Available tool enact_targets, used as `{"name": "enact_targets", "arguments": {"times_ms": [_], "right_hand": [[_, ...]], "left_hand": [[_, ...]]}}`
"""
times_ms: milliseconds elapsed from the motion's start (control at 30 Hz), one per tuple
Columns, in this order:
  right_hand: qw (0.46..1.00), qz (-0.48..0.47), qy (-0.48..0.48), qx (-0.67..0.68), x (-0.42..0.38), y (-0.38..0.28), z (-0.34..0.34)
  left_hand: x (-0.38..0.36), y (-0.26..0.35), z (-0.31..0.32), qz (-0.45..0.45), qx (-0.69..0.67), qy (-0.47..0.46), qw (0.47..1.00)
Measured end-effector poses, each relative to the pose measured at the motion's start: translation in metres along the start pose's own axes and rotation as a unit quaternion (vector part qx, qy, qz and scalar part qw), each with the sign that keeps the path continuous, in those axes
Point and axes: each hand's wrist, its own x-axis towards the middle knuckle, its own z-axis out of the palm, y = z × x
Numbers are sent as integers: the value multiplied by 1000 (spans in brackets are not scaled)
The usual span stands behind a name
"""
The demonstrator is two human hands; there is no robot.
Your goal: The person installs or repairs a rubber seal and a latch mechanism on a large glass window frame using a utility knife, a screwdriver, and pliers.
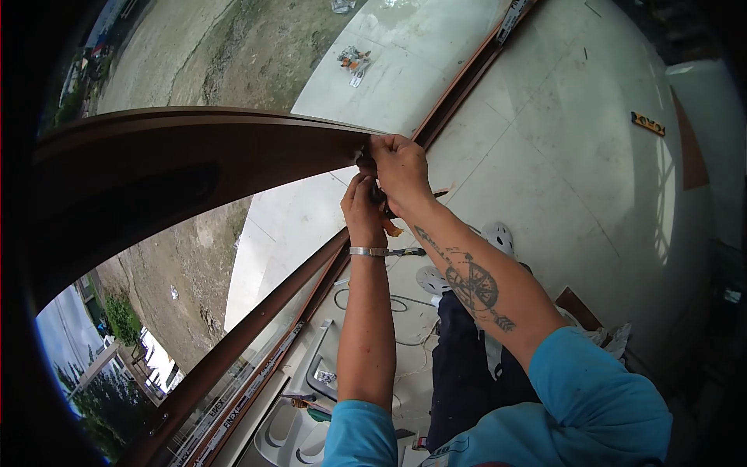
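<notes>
A brown door or window panel [156, 148] reaches in from the left, its edge ending at my hands. My right hand [401, 171] is closed at that edge, thumb and fingers pinched over a small dark fitting [364, 159]. Just below, my left hand [362, 204] has its fingers curled round a dark piece, mostly hidden between the two hands; I cannot tell what it is. An orange scrap [391, 228] shows under the hands. A metal-band watch [367, 251] is on my left wrist.
A brown frame rail [303, 296] with printed tape runs diagonally across the white tiled floor [545, 156]. An orange level [648, 123] lies at the right. A grey-white plastic stool [272, 444] with tools stands below. Bare ground lies beyond the sill.
</notes>
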Motion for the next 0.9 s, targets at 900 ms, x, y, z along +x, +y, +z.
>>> {"name": "enact_targets", "arguments": {"times_ms": [900], "right_hand": [[997, 18, 21, -67, -8, 3, -66]], "left_hand": [[19, -3, 64, 27, -146, 223, 964]]}}
